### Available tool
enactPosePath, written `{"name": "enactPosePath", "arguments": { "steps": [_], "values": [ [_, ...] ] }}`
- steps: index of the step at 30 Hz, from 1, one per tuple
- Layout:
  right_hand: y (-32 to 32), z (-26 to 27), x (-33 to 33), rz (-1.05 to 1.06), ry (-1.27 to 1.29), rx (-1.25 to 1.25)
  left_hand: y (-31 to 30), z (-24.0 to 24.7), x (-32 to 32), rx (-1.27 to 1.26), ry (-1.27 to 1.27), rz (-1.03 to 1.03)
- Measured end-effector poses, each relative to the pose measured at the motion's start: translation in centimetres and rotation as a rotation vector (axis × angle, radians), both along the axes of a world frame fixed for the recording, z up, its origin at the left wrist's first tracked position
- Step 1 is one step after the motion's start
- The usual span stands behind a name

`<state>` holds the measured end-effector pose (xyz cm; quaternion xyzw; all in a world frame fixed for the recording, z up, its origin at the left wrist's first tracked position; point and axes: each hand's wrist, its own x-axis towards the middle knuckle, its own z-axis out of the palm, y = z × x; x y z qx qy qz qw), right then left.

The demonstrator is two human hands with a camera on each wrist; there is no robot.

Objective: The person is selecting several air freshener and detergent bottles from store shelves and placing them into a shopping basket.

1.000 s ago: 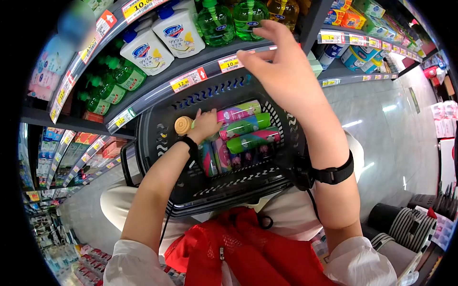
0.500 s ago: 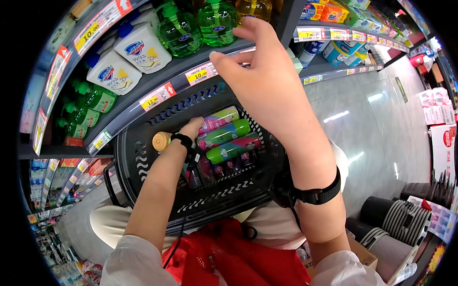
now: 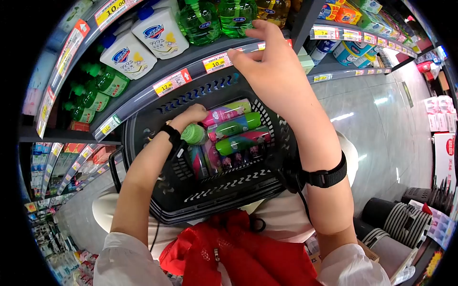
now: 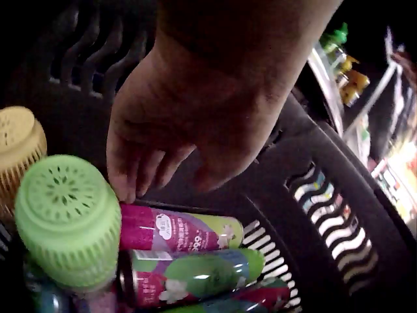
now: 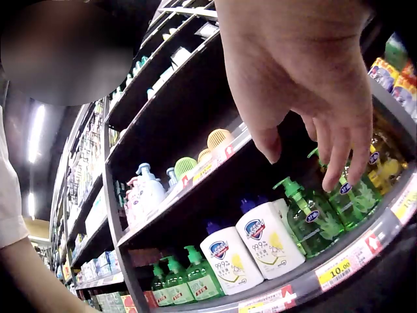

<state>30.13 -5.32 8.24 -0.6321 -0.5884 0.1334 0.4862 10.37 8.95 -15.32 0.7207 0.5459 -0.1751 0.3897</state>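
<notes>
My left hand [image 3: 194, 113] is inside a black shopping basket [image 3: 167, 204], by its far wall. In the left wrist view its fingers hang down, their tips right at the end of a pink spray can [image 4: 171, 227]. A green container with a slotted domed lid [image 4: 68, 212] stands beside it, with a tan one [image 4: 18, 156] beyond. Below the pink can lie two green-and-pink spray cans [image 3: 234, 125]. My right hand [image 3: 273, 66] hovers before the shelf, fingers spread and holding nothing. In the right wrist view its fingertips overlap green pump soap bottles [image 5: 316, 218].
White soap bottles [image 3: 160, 34] and smaller green pump bottles [image 3: 113, 82] line the shelf above price tags [image 3: 171, 82]. The basket sits between the person's knees, close against the shelf. Stacked baskets [image 3: 405, 214] stand on the right, beside the grey floor [image 3: 362, 102].
My left hand has shifted towards the basket's far left side, and the green domed lid now shows beside the wrist. The head view swung and partly returned; my right hand keeps its pose.
</notes>
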Motion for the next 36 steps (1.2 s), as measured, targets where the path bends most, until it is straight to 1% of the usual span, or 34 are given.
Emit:
{"name": "enactPosePath", "arguments": {
  "steps": [1, 2, 4, 5, 6, 8, 9, 10, 13, 17, 19, 22, 23, 25, 28, 30, 32, 34, 36],
  "values": [
    [0.0, 0.0, 0.0, 0.002, -0.012, -0.017, 0.2, -1.2, -1.6, 0.182, -0.045, -0.235],
    [0.0, 0.0, -0.1, 0.004, -0.007, -0.014, -0.7, -0.2, -1.9, 0.183, -0.040, -0.234],
    [0.1, 0.1, -0.2, 0.027, 0.010, -0.040, -2.9, 3.1, -2.3, 0.239, 0.150, -0.470],
    [0.1, 0.2, -0.2, 0.029, 0.014, -0.038, -3.6, 4.0, -2.3, 0.213, 0.311, -0.549],
    [0.1, 0.2, -0.3, 0.030, 0.008, -0.046, -4.1, 3.9, -2.8, 0.213, 0.315, -0.546],
    [0.2, 0.1, -0.3, 0.033, 0.007, -0.051, -5.0, 3.1, -3.9, 0.248, 0.406, -0.652],
    [0.2, 0.1, -0.3, 0.029, -0.001, -0.051, -5.3, 2.0, -5.0, 0.340, 0.343, -0.661],
    [0.3, 0.0, -0.3, 0.026, -0.010, -0.049, -5.1, 0.9, -5.6, 0.342, 0.349, -0.659],
    [0.4, -0.1, -0.4, 0.020, 0.047, 0.029, -5.0, 0.1, -6.0, 0.458, 0.271, -0.628],
    [0.3, -0.2, -0.2, 0.010, 0.063, 0.025, -5.6, 1.0, -5.0, 0.416, 0.328, -0.588],
    [0.4, -0.3, -0.1, -0.002, 0.035, 0.059, -5.7, 0.6, -5.4, 0.446, 0.321, -0.566],
    [0.2, 0.3, -0.3, -0.007, 0.058, 0.027, -6.3, 2.0, -5.1, 0.499, 0.324, -0.517],
    [0.2, 0.3, -0.3, -0.010, 0.060, 0.025, -6.2, 2.7, -4.8, 0.498, 0.325, -0.521],
    [0.3, 0.2, -0.3, -0.001, 0.039, 0.049, -5.8, 3.9, -4.2, 0.523, 0.349, -0.444],
    [0.4, 0.0, -0.5, -0.013, 0.018, 0.059, -4.5, 3.7, -4.6, 0.513, 0.300, -0.435],
    [0.3, 0.2, -0.6, -0.009, 0.025, 0.039, -4.1, 2.8, -5.0, 0.512, 0.292, -0.448],
    [0.4, 0.1, -0.7, -0.009, 0.029, 0.019, -4.0, 1.8, -5.3, 0.566, 0.248, -0.565],
    [0.6, -0.6, -0.5, -0.001, 0.018, 0.082, -4.4, 0.5, -5.2, 0.577, 0.275, -0.571],
    [0.3, 0.0, -0.3, -0.005, 0.014, 0.048, -4.8, -0.1, -4.8, 0.617, 0.255, -0.496]
  ]
}}
